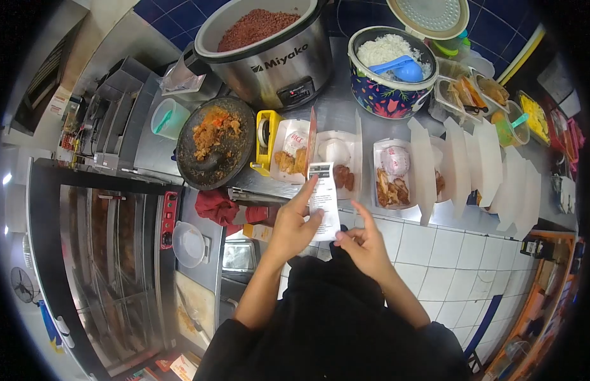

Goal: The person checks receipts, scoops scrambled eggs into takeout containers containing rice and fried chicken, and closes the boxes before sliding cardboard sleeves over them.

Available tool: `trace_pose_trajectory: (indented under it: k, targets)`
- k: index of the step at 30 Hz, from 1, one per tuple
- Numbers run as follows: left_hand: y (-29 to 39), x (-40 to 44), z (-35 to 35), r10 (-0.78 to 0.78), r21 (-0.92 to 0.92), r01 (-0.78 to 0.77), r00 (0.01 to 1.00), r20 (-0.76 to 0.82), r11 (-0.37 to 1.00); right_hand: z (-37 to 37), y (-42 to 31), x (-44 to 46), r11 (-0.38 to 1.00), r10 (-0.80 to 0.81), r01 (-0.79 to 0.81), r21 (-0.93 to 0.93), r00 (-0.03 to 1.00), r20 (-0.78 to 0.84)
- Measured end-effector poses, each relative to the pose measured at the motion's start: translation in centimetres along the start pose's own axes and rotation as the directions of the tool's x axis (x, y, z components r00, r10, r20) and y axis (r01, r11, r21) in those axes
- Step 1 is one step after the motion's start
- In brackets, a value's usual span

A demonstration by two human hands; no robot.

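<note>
A printed paper receipt [326,209] is held upright in front of the counter. My left hand [295,225] grips its left side, thumb over the print and fingers along the edge. At the lower right corner, my right hand [364,251] pinches the paper with its index finger stretched upward. Just behind the receipt stand open paper meal boxes, one with a wrapped rice portion [297,141] and fried chicken [288,162]. Another box to the right holds a wrapped rice portion [395,160] and brown chicken pieces [391,189]. More boxes with raised lids [457,165] line up further right.
A stone mortar [190,162] with orange sambal and a yellow tape dispenser [265,143] sit left of the boxes. Behind are a large Miyako cooker [269,73] and a floral rice pot [387,95] with a blue scoop [406,70]. A glass-front cabinet [117,254] stands at left.
</note>
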State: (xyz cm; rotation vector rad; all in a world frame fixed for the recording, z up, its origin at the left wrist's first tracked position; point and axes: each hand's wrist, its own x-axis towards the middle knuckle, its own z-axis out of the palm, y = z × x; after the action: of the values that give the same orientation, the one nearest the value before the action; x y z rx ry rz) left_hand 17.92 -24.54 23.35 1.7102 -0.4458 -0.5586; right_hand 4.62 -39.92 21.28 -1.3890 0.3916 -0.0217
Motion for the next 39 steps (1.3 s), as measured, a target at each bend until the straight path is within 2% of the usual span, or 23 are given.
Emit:
trace_pose_trajectory:
  k: [1,4,5,7,12,14,15,16,17,18,19,20,22,25,26,27,28,30,32,33,34,36,39]
  targets:
    - [0.1,0.3,-0.1,0.079,0.276,-0.082,0.997,0.024,0.958,-0.1,0.7,-0.4,0.994,0.008,-0.009,-0.106,1.000,-0.006]
    - [-0.8,2.3,2.7,0.329,0.576,-0.318,0.940,0.088,0.753,-0.5,4.1,-2.4,0.977,0.058,-0.060,-0.206,0.998,-0.016]
    - [-0.7,3.4,4.1,0.247,0.580,-0.251,0.965,0.087,0.775,-0.7,4.2,-3.0,0.967,0.115,-0.115,-0.226,0.993,-0.016]
    - [-3.1,7.6,6.3,0.364,0.626,-0.321,0.929,0.063,0.711,-0.9,4.6,-4.4,0.956,0.187,-0.186,-0.228,0.982,-0.019]
    - [-11.1,16.1,10.0,-0.124,0.680,-0.025,0.978,0.170,0.732,-1.0,3.7,-6.7,0.939,0.200,-0.235,-0.250,0.967,-0.157]
    - [-16.0,16.8,12.6,0.013,0.672,-0.069,0.996,0.088,0.737,-1.2,5.3,-7.4,0.962,0.162,-0.204,-0.183,0.962,-0.219]
    - [-19.4,18.0,14.0,0.096,0.498,-0.093,0.995,0.018,0.862,-0.8,4.4,-7.3,0.945,0.241,-0.288,-0.155,0.934,-0.265]
    - [-21.6,18.0,15.1,0.397,0.593,-0.249,0.908,-0.131,0.766,-1.8,7.8,-7.1,0.976,0.119,-0.157,-0.152,0.965,-0.235]
    - [-21.4,18.5,15.4,0.269,0.788,-0.071,0.955,-0.123,0.612,-1.8,7.6,-7.0,0.970,0.136,-0.169,-0.174,0.973,-0.188]
    - [-20.0,17.7,14.4,0.348,0.818,-0.115,0.931,-0.109,0.563,-0.7,6.2,-6.5,0.962,0.111,-0.155,-0.225,0.974,-0.197]
    - [-18.4,16.9,13.2,0.424,0.848,-0.151,0.901,-0.094,0.508,-3.4,16.6,-1.8,0.944,-0.319,0.273,-0.186,0.900,-0.297]
    - [-14.6,15.0,11.2,0.372,0.833,-0.168,0.927,-0.048,0.527,-1.7,14.0,-1.3,0.942,-0.304,0.261,-0.214,0.930,-0.207]
    - [-12.6,11.1,10.7,0.501,0.848,-0.187,0.860,-0.103,0.495,2.3,6.4,-3.8,0.931,-0.259,0.226,-0.287,0.962,-0.082]
    - [-5.0,0.1,1.3,0.648,0.690,-0.379,0.743,-0.170,0.616,6.2,5.9,-0.4,0.709,-0.607,0.550,-0.442,0.794,0.014]
    - [-1.4,-4.9,-3.7,0.497,0.627,-0.213,0.808,-0.318,0.749,7.8,5.9,1.2,0.754,-0.553,0.545,-0.366,0.828,0.092]
    - [0.6,-9.3,-8.9,0.466,0.585,-0.147,0.767,-0.442,0.797,9.5,6.0,3.0,0.796,-0.500,0.527,-0.296,0.850,0.169]
    - [1.6,-14.0,-14.6,0.471,0.556,-0.071,0.626,-0.622,0.828,11.3,5.8,4.3,0.835,-0.445,0.499,-0.232,0.861,0.246]
    - [3.3,-23.7,-25.6,0.431,0.441,0.043,0.143,-0.891,0.896,22.3,-0.7,4.9,0.759,-0.575,0.651,0.000,0.671,0.468]
    - [5.0,-33.4,-35.3,0.486,0.490,0.086,-0.359,-0.797,0.868,35.0,-9.6,-0.9,0.660,-0.640,0.736,0.150,0.445,0.626]
    - [9.3,-38.0,-37.4,0.401,0.507,-0.066,-0.528,-0.749,0.859,39.7,-11.4,-2.0,0.786,-0.529,0.585,0.202,0.466,0.709]
    - [11.6,-42.3,-40.0,0.417,0.550,-0.039,-0.606,-0.677,0.835,45.5,-14.1,-4.1,0.684,-0.649,0.631,0.367,0.295,0.701]
    - [13.4,-49.1,-46.5,0.485,0.674,0.016,-0.705,-0.516,0.739,55.6,-18.8,-8.6,0.702,-0.640,0.552,0.450,0.210,0.739]
    - [16.8,-52.9,-51.0,0.461,0.666,0.009,-0.728,-0.507,0.746,68.6,-22.5,-13.5,0.624,-0.731,0.630,0.463,0.260,0.631]
